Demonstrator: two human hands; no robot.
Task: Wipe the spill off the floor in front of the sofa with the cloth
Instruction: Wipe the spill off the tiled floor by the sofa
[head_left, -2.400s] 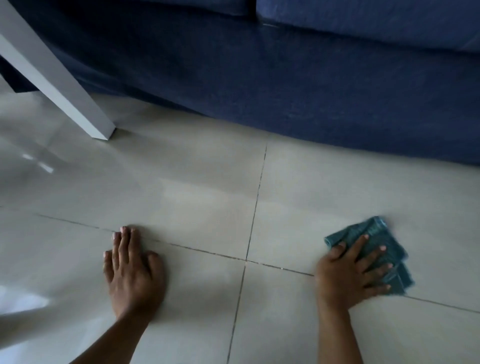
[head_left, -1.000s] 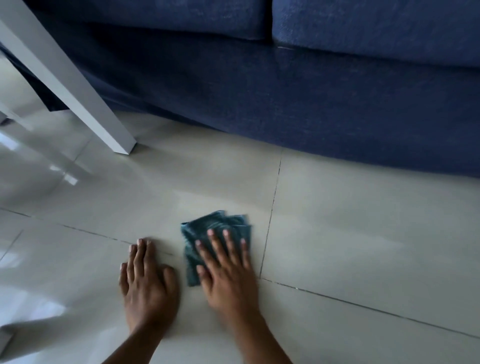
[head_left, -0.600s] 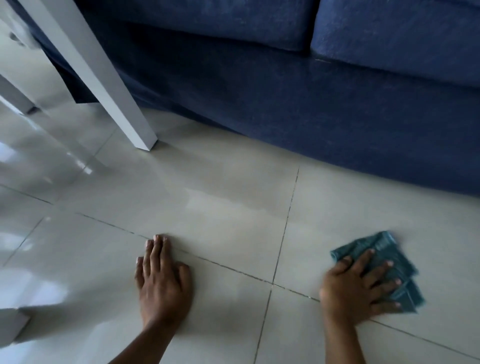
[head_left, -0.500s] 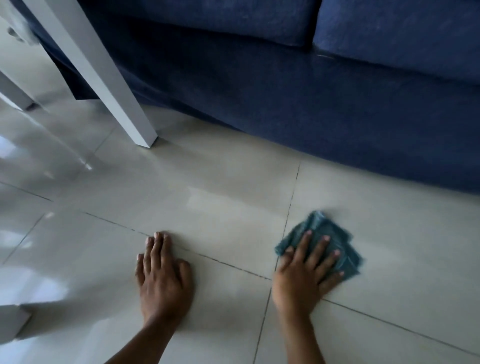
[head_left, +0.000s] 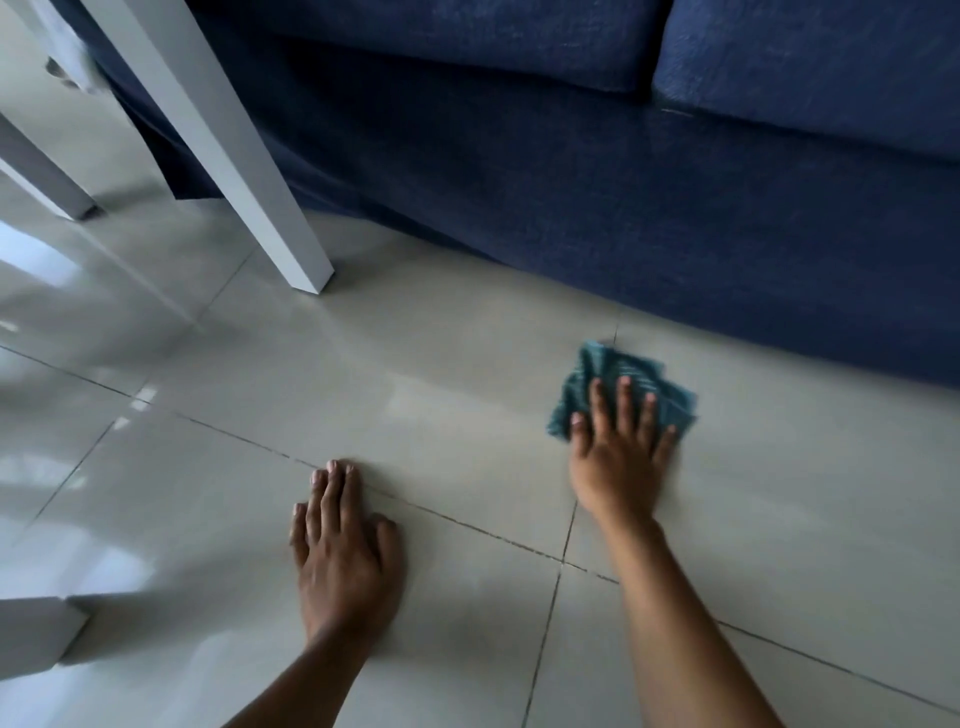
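Note:
A folded teal cloth (head_left: 608, 376) lies flat on the pale tiled floor (head_left: 467, 415), close to the base of the dark blue sofa (head_left: 597, 197). My right hand (head_left: 621, 452) presses down on the cloth with fingers spread, covering its near half. My left hand (head_left: 343, 545) rests palm down on the bare tile to the left, fingers together, holding nothing. A faint glossy wet patch (head_left: 415, 402) shows on the tile left of the cloth. I cannot make out any distinct spill.
A white table leg (head_left: 249, 171) slants down to the floor at the upper left, with a second leg (head_left: 41, 176) behind it. Another white leg end (head_left: 36, 634) sits at the lower left edge. The sofa front runs along the back.
My right hand has swept the cloth side to side across the tiles, and now it sits farther forward, nearer the sofa base. My left hand has stayed planted on the floor.

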